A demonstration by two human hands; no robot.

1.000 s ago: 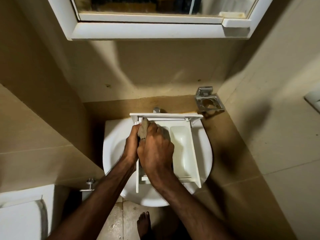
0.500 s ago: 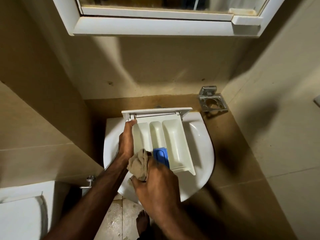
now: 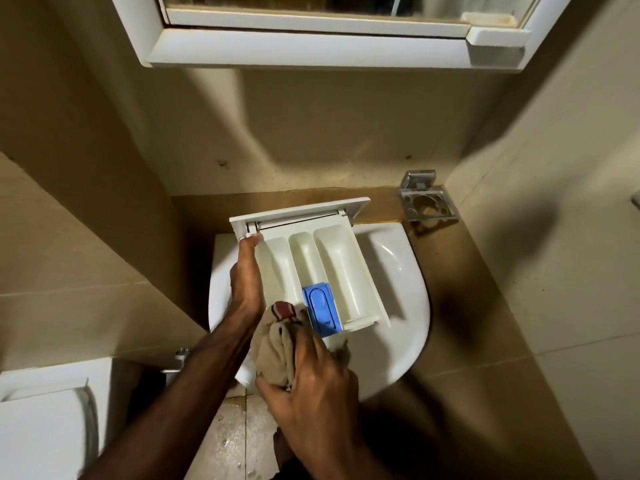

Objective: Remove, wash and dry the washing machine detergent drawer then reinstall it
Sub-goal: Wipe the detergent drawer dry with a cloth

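Over sink (image 3: 398, 271) — drawer (image 3: 311, 258), blue insert (image 3: 320, 308)

No legible text anywhere.

I face beige tiled walls (image 3: 86, 133) meeting in a corner, dim and shadowed. A white mirror cabinet (image 3: 329, 46) hangs above a white basin (image 3: 398, 271), with a metal holder (image 3: 426, 199) fixed to its right. The floor (image 3: 235, 438) below looks wet and speckled.
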